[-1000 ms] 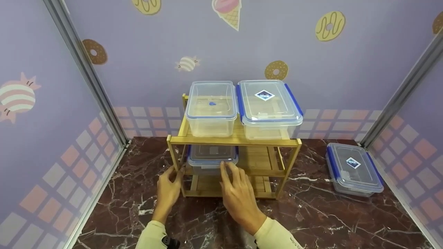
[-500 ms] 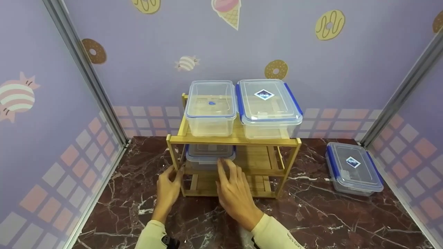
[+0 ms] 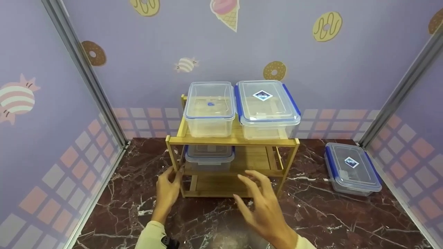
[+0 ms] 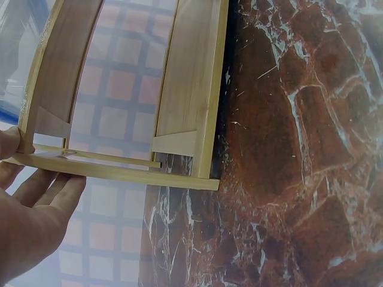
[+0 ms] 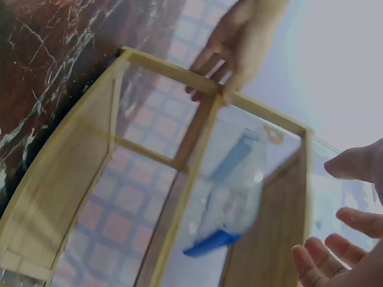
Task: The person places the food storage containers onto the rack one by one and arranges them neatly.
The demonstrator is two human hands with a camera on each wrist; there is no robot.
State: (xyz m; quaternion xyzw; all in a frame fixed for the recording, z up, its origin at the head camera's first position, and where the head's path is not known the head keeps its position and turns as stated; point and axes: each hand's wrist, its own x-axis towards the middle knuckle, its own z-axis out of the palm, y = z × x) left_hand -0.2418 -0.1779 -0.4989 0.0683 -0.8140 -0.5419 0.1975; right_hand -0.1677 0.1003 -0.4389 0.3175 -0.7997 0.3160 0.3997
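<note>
My left hand (image 3: 168, 191) grasps the bamboo rack's (image 3: 232, 140) front left post; my right hand (image 3: 264, 204) hovers released, its fingers (image 3: 258, 180) just before the middle shelf, apart from the container (image 3: 208, 157).

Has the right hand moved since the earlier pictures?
Yes. The right hand has drawn back from the container on the rack's middle shelf and shifted right, toward the rack's right front leg; it hangs open.

You're looking at a dark red marble tabletop (image 3: 346, 221) with white veins, boxed in by lavender walls (image 3: 138, 45) printed with doughnuts, an ice cream cone (image 3: 225, 12) and checked tiles. Metal corner posts (image 3: 86, 74) frame it; the light seems even.
</note>
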